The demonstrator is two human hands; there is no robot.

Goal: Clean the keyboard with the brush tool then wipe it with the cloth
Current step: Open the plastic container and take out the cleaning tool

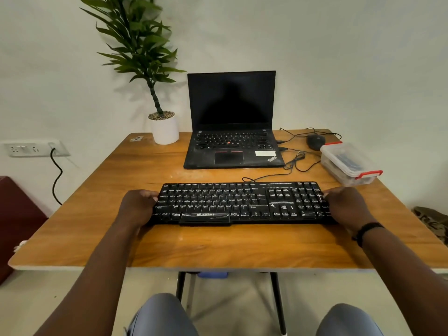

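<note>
While both hands are gripping its short ends, the left hand [138, 207] and right hand [344, 207] are curling fingers around the long black plastic keyboard [242, 202] lying between them on the wooden surface [218, 246]; it is probably light and stiff, best held at those ends.

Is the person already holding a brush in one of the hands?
No, the left hand and right hand each grip one end of the keyboard, and no brush is visible.
</note>
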